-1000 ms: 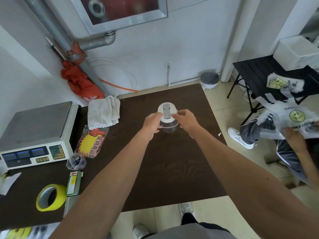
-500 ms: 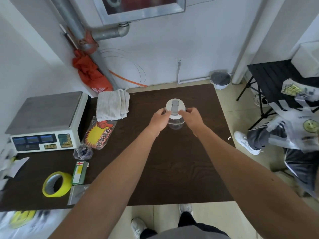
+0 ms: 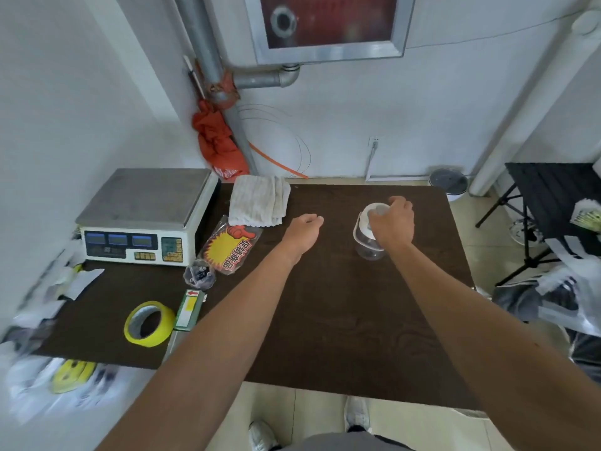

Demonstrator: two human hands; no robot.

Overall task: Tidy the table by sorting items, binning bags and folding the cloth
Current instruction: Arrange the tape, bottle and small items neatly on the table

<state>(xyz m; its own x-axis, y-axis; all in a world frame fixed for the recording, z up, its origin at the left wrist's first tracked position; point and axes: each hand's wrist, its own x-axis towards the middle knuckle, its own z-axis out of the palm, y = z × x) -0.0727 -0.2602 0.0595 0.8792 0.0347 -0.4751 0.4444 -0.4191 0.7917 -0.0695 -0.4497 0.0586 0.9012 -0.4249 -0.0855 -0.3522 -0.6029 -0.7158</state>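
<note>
Right hand: fingers curled over the top of the clear plastic jar with a white lid, at the far right part of the dark brown wooden counter.
Left hand: loosely curled, empty, apart from the jar.
Risk: gripped only from above, the jar may tip, or its lid may loosen.

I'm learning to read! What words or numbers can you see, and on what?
"促销商品": on the yellow starburst sign.
A red arrow, no words: on the green box.
The scale screens and the red bag print: too blurred to read.
</note>
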